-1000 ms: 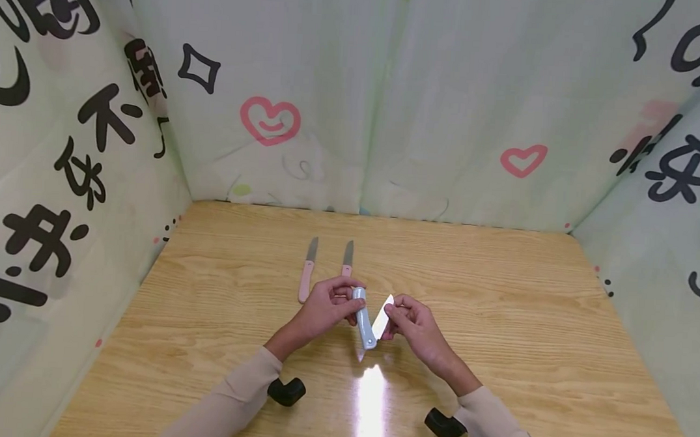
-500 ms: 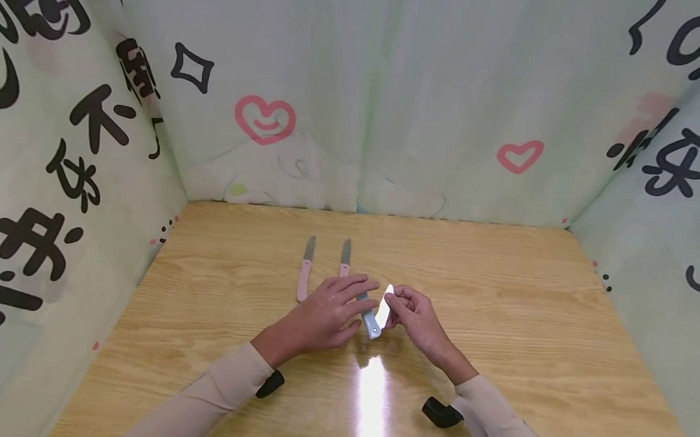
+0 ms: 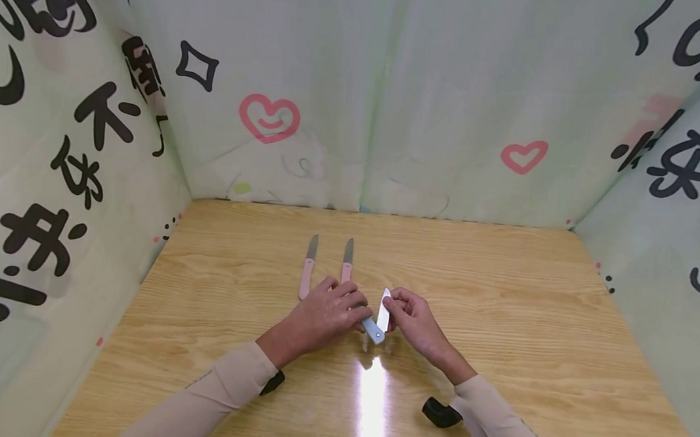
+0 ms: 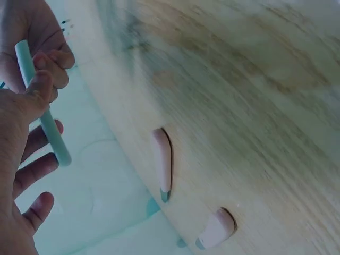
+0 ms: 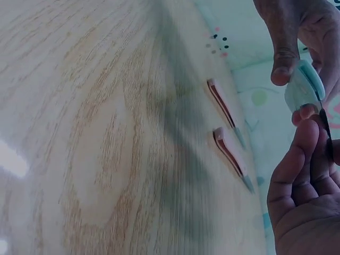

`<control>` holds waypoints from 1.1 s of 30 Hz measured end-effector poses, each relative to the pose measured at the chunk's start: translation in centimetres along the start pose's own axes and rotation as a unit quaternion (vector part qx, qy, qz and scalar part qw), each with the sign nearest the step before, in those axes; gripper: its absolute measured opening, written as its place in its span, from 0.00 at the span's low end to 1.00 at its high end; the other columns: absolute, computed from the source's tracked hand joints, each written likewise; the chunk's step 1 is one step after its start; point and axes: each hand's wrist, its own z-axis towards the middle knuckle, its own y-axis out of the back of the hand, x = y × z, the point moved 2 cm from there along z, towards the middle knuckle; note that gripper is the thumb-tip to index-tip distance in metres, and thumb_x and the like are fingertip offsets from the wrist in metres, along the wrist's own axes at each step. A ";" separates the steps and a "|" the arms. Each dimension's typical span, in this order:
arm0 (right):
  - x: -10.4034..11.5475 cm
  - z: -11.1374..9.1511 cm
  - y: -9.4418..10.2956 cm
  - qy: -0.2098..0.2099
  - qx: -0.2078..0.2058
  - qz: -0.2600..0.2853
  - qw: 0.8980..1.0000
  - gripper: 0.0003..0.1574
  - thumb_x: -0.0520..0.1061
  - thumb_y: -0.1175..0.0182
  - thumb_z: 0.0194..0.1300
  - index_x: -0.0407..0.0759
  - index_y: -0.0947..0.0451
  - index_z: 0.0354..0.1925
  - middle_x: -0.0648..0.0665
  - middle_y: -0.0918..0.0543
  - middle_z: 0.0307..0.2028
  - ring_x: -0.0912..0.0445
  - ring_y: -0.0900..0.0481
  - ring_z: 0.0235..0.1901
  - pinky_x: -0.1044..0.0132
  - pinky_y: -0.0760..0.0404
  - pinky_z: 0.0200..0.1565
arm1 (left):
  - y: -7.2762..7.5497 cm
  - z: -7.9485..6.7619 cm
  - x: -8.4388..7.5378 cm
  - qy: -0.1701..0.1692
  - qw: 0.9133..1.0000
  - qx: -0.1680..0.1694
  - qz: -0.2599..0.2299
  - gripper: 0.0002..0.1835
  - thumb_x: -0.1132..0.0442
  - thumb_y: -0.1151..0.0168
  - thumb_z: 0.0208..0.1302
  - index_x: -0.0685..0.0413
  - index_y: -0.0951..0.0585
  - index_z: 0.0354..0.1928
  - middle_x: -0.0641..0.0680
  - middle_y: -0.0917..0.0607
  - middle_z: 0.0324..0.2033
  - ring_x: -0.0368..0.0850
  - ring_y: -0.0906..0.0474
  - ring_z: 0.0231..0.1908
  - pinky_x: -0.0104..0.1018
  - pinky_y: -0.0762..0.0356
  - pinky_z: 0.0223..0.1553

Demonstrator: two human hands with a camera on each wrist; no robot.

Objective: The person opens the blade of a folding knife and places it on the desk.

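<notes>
A folding knife with a light blue handle [image 3: 372, 330] is held above the table between both hands, its blade [image 3: 384, 308] partly unfolded, at an angle to the handle. My left hand [image 3: 322, 320] holds the handle, its back toward the head camera and covering the handle's far end. In the left wrist view the handle [image 4: 53, 130] lies against the thumb, with some fingers extended behind it. The right hand [image 3: 412, 322] pinches the blade between thumb and fingers. Seen from the right wrist, the handle [image 5: 304, 89] is in the left hand's grip.
Two pink-handled knives, a left one [image 3: 306, 278] and a right one [image 3: 346, 270], lie side by side with blades out, just beyond the left hand. Printed curtains [image 3: 436, 118] surround the wooden table [image 3: 499, 284]. Black devices [image 3: 442, 413] sit at the wrists.
The left hand loosened from its pinch on the handle, spread its fingers, then curled over the handle again, back upward. The angle between blade and handle looks wider. The right hand kept pinching the blade.
</notes>
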 end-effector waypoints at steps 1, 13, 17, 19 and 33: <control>0.0 0.0 0.1 -0.003 -0.005 0.000 1.000 0.13 0.38 0.48 0.79 0.25 0.28 0.42 0.44 0.20 0.24 0.57 0.23 0.23 0.65 0.21 0.32 | 0.0 0.0 0.0 0.003 1.000 -0.002 0.000 0.15 0.42 0.31 0.63 0.40 0.13 0.45 0.43 0.15 0.42 0.42 0.22 0.47 0.40 0.25 0.45; -1.1 -0.4 1.0 -0.003 -0.071 0.052 0.996 0.10 0.33 0.48 0.77 0.22 0.30 0.42 0.35 0.16 0.29 0.56 0.16 0.27 0.62 0.16 0.35 | -0.6 -0.7 -1.3 0.100 0.994 0.038 0.040 0.18 0.40 0.30 0.63 0.47 0.12 0.39 0.46 0.15 0.35 0.42 0.22 0.35 0.39 0.24 0.34; -1.3 -0.6 1.2 -0.005 -0.091 0.059 0.994 0.10 0.33 0.48 0.78 0.22 0.30 0.42 0.37 0.15 0.28 0.56 0.17 0.26 0.65 0.17 0.33 | -0.8 -0.8 -1.9 0.103 0.994 0.021 0.039 0.18 0.40 0.32 0.65 0.47 0.14 0.36 0.46 0.17 0.33 0.42 0.24 0.32 0.37 0.27 0.30; -1.2 -0.6 1.3 -0.003 -0.095 0.057 0.994 0.11 0.34 0.48 0.78 0.22 0.30 0.42 0.37 0.15 0.28 0.57 0.17 0.26 0.65 0.17 0.33 | -0.9 -0.8 -2.1 0.106 0.994 0.012 0.039 0.18 0.41 0.32 0.65 0.48 0.14 0.35 0.46 0.17 0.33 0.41 0.24 0.32 0.36 0.27 0.29; -0.9 -0.4 1.1 0.008 -0.124 0.115 0.986 0.10 0.31 0.49 0.77 0.19 0.32 0.43 0.31 0.16 0.30 0.56 0.15 0.26 0.66 0.16 0.34 | -1.2 -0.2 -3.5 0.174 0.982 -0.020 -0.064 0.16 0.51 0.27 0.62 0.56 0.19 0.30 0.47 0.22 0.20 0.35 0.29 0.18 0.28 0.30 0.14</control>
